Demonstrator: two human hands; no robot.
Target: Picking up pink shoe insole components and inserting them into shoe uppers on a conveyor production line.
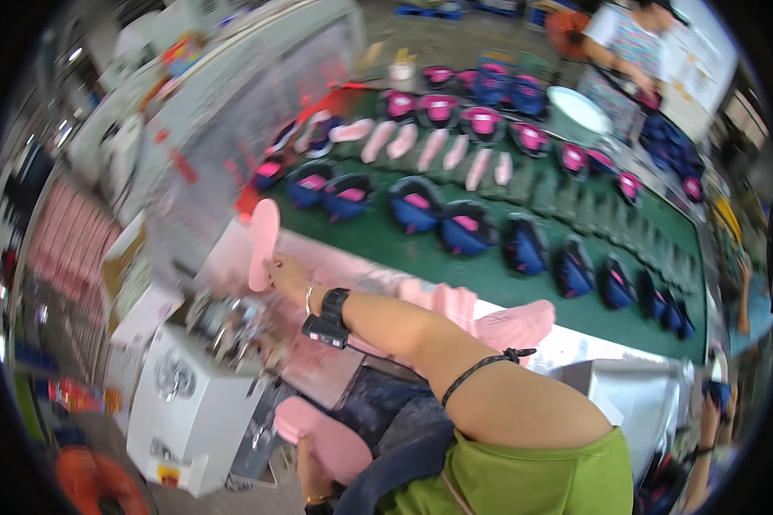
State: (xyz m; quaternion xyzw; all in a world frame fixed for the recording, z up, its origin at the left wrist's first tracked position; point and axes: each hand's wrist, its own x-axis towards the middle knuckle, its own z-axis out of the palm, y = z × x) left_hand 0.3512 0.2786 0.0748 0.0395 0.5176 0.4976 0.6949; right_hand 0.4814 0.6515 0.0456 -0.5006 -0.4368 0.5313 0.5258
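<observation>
Reaching across to the left, my right hand (287,275) pinches the edge of a pink insole (264,236), which stands out beyond the fingertips over the table's near left corner. Low in the view, my left hand (312,470) is closed around a thicker pink insole piece (325,436), perhaps a small stack; its fingers are partly hidden beneath it. Beyond my right forearm, more stacked pink insoles (517,323) lie on the pale tabletop. A black strap and a small dark device (326,331) sit on my right wrist.
A green conveyor belt (386,232) carries rows of blue and pink shoe uppers (465,227) and pink insoles (434,148). At left stands a white machine (193,403), with an orange round fan (99,482) below. A co-worker (627,64) stands at the far right; other people's arms show at the right edge.
</observation>
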